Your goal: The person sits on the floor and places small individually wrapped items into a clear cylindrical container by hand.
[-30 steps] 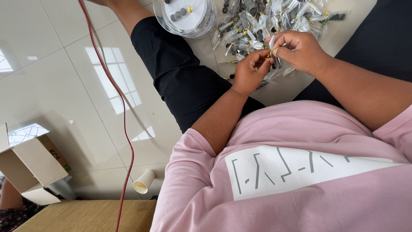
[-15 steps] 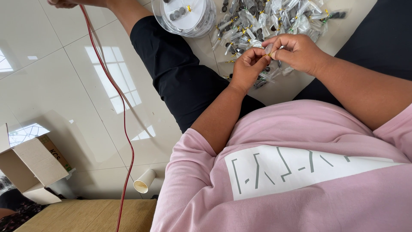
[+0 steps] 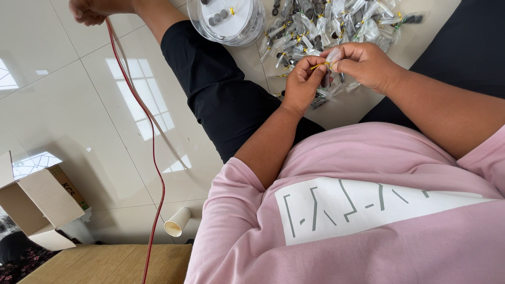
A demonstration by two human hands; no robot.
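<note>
Bright, even daylight, window glare on the glossy floor tiles (image 3: 131, 89), sharp focus, soft shadows.

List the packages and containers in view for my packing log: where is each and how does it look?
Small clear bag: pinched between left hand and right hand, yellow tie.
Pile of clear bags: floor ahead, yellow ties, dark contents.
Clear round tub: floor, top centre.
Cardboard box: lower left, open, brown.
Paper cup: floor, on its side.

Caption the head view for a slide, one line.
Seated on a tiled floor, left hand and right hand twist a gold tie on a small clear bag.
</note>
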